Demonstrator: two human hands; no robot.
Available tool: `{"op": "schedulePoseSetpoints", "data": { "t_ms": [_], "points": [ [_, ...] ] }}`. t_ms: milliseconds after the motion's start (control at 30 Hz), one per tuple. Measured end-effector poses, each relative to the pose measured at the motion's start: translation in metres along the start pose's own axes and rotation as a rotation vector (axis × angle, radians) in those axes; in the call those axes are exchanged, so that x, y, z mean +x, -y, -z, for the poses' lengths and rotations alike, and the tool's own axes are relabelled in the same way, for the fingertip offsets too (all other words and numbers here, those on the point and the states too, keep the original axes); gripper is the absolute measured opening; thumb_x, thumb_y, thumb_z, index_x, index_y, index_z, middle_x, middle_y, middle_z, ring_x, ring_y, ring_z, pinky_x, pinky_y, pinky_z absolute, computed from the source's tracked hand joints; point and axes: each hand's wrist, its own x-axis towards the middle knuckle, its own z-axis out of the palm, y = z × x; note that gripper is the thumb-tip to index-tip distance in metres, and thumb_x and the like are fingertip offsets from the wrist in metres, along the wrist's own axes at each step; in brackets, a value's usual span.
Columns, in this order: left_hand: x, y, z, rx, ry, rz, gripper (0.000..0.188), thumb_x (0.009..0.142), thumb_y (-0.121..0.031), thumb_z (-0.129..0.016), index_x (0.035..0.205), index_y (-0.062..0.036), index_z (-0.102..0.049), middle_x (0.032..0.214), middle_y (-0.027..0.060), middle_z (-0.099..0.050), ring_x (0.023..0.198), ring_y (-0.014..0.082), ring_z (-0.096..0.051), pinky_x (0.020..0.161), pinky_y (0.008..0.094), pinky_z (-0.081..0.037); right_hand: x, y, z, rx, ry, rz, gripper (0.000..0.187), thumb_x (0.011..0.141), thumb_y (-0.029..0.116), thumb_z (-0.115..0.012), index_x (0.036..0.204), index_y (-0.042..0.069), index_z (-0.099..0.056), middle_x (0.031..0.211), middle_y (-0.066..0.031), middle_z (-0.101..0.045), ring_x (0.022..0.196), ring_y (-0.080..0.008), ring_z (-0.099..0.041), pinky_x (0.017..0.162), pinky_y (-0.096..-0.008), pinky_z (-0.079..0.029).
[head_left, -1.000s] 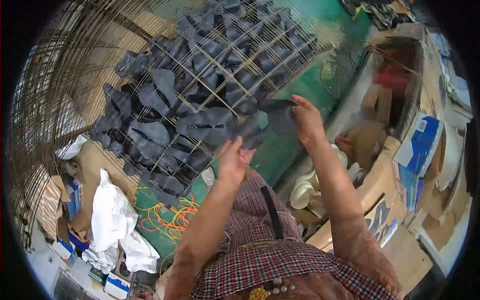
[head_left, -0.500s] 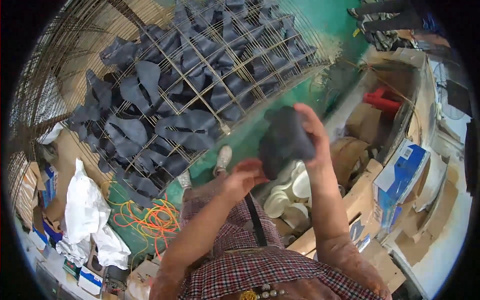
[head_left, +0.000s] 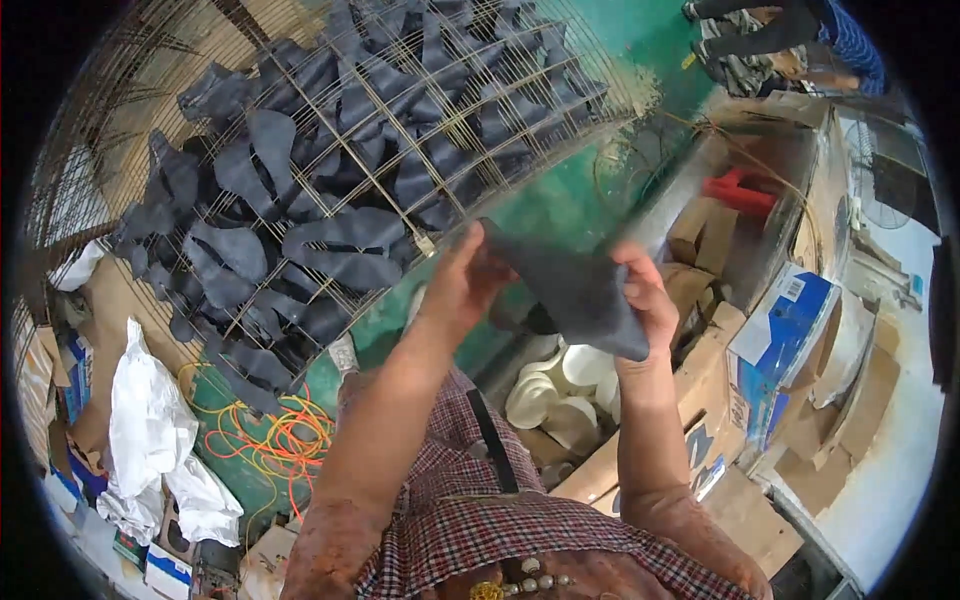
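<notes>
A dark grey, leather-like cut piece [head_left: 572,292] is stretched between my hands in front of me, blurred by motion. My left hand [head_left: 466,278] is closed on its upper left corner. On the other side my right hand [head_left: 650,302] grips its right edge, thumb and fingers pressed together. Many similar flat pieces [head_left: 345,245], curved and split like shoe uppers, lie spread over a wire rack [head_left: 400,215] ahead to the left. Below the held piece, pale cream rounded cups [head_left: 535,400] sit heaped in a box.
To the right stands an open cardboard box [head_left: 690,390] beside a blue and white carton [head_left: 785,315]. A red object [head_left: 740,190] lies farther back. Orange and yellow cord [head_left: 275,440] coils on the green floor, near white crumpled sacks [head_left: 150,410]. Another person [head_left: 770,40] is at the far right.
My left hand has moved up and taken hold of the piece's left corner. The piece, bunched in my right hand before, is now spread between both hands.
</notes>
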Motion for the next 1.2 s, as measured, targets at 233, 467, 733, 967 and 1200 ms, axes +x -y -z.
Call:
{"op": "schedulePoseSetpoints", "data": {
  "t_ms": [233, 467, 733, 967, 1200],
  "points": [
    [-0.025, -0.009, 0.010, -0.233, 0.332, 0.197, 0.030, 0.081, -0.038, -0.048, 0.084, -0.0082, -0.052, 0.076, 0.0076, -0.055, 0.073, 0.0225, -0.056, 0.065, 0.0366, -0.044, -0.017, -0.013, -0.004, 0.080, 0.035, 0.033, 0.039, 0.061, 0.002, -0.044, 0.100, -0.003, -0.048, 0.094, -0.0084, -0.051, 0.085, -0.0169, -0.051, 0.077, -0.0255, -0.040],
    [-0.019, -0.025, 0.037, 0.100, 0.256, -0.042, 0.018, 0.073, -0.011, -0.055, 0.090, -0.0054, -0.053, 0.079, 0.0063, -0.056, 0.080, 0.0272, -0.055, 0.075, 0.0412, -0.041, -0.014, -0.019, 0.011, -0.764, -0.101, -0.060, 0.044, 0.068, -0.007, -0.041, 0.111, 0.003, -0.045, 0.086, -0.0034, -0.051, 0.078, -0.0098, -0.049, 0.069, -0.0191, -0.038],
    [0.015, 0.008, 0.063, 0.414, 0.194, 0.117, 0.017, 0.072, -0.008, -0.057, 0.088, -0.0006, -0.055, 0.076, 0.0074, -0.058, 0.078, 0.0224, -0.057, 0.076, 0.0361, -0.042, 0.023, -0.054, 0.105, -1.093, -0.086, -0.068, 0.038, 0.067, -0.007, -0.045, 0.103, 0.003, -0.050, 0.070, -0.0018, -0.049, 0.066, -0.0071, -0.045, 0.057, -0.0204, -0.037],
    [0.082, -0.016, 0.094, 0.620, -0.306, -0.189, 0.016, 0.073, -0.016, -0.060, 0.082, -0.0024, -0.060, 0.071, -0.0003, -0.058, 0.059, 0.0061, -0.047, 0.053, 0.0207, -0.037, 0.150, -0.105, 0.143, -1.534, -0.099, -0.072, 0.020, 0.068, 0.006, -0.052, 0.086, 0.005, -0.061, 0.075, -0.0139, -0.060, 0.071, -0.0245, -0.058, 0.065, -0.0322, -0.045],
    [0.118, -0.084, 0.136, 0.993, -0.444, -0.497, 0.017, 0.073, -0.014, -0.060, 0.079, 0.0024, -0.060, 0.065, -0.0009, -0.055, 0.058, 0.0058, -0.045, 0.055, 0.0221, -0.038, 0.251, -0.148, 0.100, -1.813, -0.086, 0.127, 0.023, 0.065, 0.012, -0.053, 0.086, 0.013, -0.063, 0.085, -0.0132, -0.059, 0.079, -0.0303, -0.056, 0.072, -0.0366, -0.045]
  ]
}}
